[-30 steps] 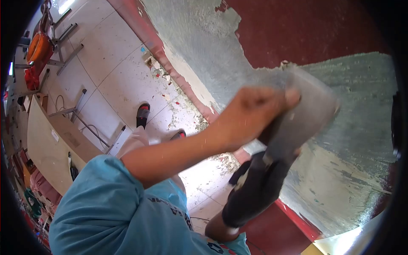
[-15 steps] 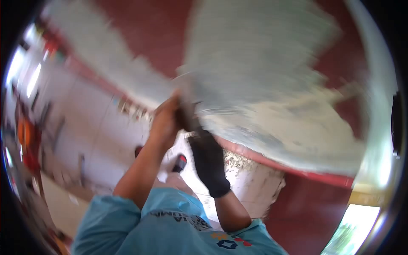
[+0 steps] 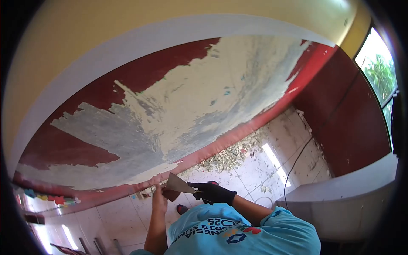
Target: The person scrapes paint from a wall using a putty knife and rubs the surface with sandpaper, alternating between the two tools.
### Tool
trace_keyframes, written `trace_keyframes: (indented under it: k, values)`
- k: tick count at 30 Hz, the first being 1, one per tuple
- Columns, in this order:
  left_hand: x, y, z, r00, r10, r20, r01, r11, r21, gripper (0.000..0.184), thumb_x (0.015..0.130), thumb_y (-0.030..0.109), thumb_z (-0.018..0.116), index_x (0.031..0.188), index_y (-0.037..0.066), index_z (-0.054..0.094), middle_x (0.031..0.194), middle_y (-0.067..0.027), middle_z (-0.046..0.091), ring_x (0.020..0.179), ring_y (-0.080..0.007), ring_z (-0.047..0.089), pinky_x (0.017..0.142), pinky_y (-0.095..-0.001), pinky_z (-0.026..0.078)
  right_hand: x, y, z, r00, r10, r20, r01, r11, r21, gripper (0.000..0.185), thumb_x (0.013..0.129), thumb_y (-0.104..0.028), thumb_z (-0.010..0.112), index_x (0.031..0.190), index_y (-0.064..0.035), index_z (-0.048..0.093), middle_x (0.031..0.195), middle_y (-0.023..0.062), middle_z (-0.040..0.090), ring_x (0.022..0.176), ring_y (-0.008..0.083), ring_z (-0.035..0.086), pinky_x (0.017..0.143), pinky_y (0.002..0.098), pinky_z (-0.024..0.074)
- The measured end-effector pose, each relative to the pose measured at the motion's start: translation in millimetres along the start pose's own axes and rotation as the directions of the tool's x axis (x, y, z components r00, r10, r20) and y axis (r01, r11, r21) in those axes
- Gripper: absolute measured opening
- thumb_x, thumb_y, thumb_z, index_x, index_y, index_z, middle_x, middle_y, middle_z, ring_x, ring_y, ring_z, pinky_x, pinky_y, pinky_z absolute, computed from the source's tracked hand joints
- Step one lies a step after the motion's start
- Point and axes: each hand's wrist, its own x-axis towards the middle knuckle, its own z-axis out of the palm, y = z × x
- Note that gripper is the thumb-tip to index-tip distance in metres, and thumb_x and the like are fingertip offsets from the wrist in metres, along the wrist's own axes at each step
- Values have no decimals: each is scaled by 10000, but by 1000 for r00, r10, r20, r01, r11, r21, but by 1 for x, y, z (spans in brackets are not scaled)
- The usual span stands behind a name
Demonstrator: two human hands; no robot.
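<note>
My right hand, in a black glove, is closed round the handle end of a flat, wide-bladed scraper. The grey blade flares toward my bare left hand, whose fingers are closed at its far edge. Just under the blade, against the left fingers, is a small brown flat piece; I cannot tell if it is separate from the scraper. Both hands are low in front of my blue shirt. Beyond them is a dark red wall with large patches stripped to cream and grey.
Flakes and chips lie on the white tiled floor along the wall's foot. A dark cable runs over the floor at the right. Further right are a red panel, a pale ledge and a window.
The view has swung from close on the wall to a wider one. The hands and scraper have come down and away from the wall surface, close to the body.
</note>
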Motion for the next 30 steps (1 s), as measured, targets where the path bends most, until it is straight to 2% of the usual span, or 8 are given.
trace_keyframes:
  k: [3, 9, 16, 19, 22, 24, 25, 30]
  values:
    - [-1, -10, 22, 974, 206, 90, -223, 942, 253, 361, 923, 358, 545, 1054, 24, 585, 971, -78, 617, 883, -157, 590, 791, -293, 471, -9, 5, 4, 998, -32, -53, 34, 999, 23, 557, 932, -154, 496, 1443, -200, 281, 809, 1, 588, 498, 55, 483, 421, 207, 420]
    - [19, -15, 29, 988, 149, -47, -143, 984, 103, 310, 918, 327, 565, 965, 25, 618, 879, -46, 615, 827, -142, 576, 735, -274, 472, -21, 13, 1, 992, -51, -119, 65, 991, 119, 546, 935, -170, 501, 1439, -190, 292, 768, 11, 563, 464, 69, 489, 418, 220, 433]
    - [27, -24, 74, 983, 126, 134, -161, 941, 296, 301, 914, 264, 576, 1022, -12, 627, 1001, -67, 617, 935, -170, 575, 855, -276, 441, -43, 20, -66, 993, -5, -117, 21, 990, 137, 540, 940, -213, 506, 1438, -226, 298, 758, 17, 556, 458, 73, 483, 415, 220, 429]
    - [42, -51, 106, 983, 174, 61, -184, 910, 371, 329, 899, 257, 597, 1031, -43, 621, 1001, -75, 623, 963, -152, 558, 882, -263, 412, -59, 28, -104, 994, -59, -95, 72, 987, 140, 579, 917, -262, 540, 1437, -177, 300, 745, 33, 550, 459, 66, 478, 369, 218, 391]
    - [34, -54, 170, 990, 133, -51, -98, 894, 437, 336, 891, 238, 608, 1028, -69, 611, 989, -79, 618, 946, -125, 541, 863, -256, 406, -76, 39, -138, 986, -67, -154, 52, 993, -102, 605, 889, -243, 580, 1429, -183, 316, 821, 106, 612, 545, 153, 572, 484, 269, 479]
    - [38, -63, 201, 963, 269, 5, -239, 849, 471, 315, 891, 230, 607, 1000, -65, 619, 928, -53, 611, 880, -114, 532, 814, -260, 413, -75, 62, -157, 758, -564, -328, 392, 796, -462, 615, 857, -214, 611, 1411, -180, 347, 955, 182, 636, 744, 277, 643, 690, 333, 518]
    - [38, -64, 216, 956, 284, 73, -282, 821, 497, 284, 896, 211, 599, 989, -55, 623, 900, -39, 603, 830, -108, 521, 775, -260, 415, -82, 64, -170, 834, -431, -345, 318, 886, -337, 595, 843, -194, 616, 1389, -162, 382, 1044, 211, 616, 920, 350, 622, 849, 357, 475]
    - [33, -58, 297, 952, 293, 93, -291, 764, 576, 190, 895, 145, 575, 956, -26, 633, 846, -28, 612, 802, -92, 531, 768, -234, 414, -100, 60, -215, 766, -410, -496, 309, 911, -275, 501, 875, -176, 574, 1356, -143, 437, 1192, 159, 585, 1047, 295, 597, 899, 323, 455]
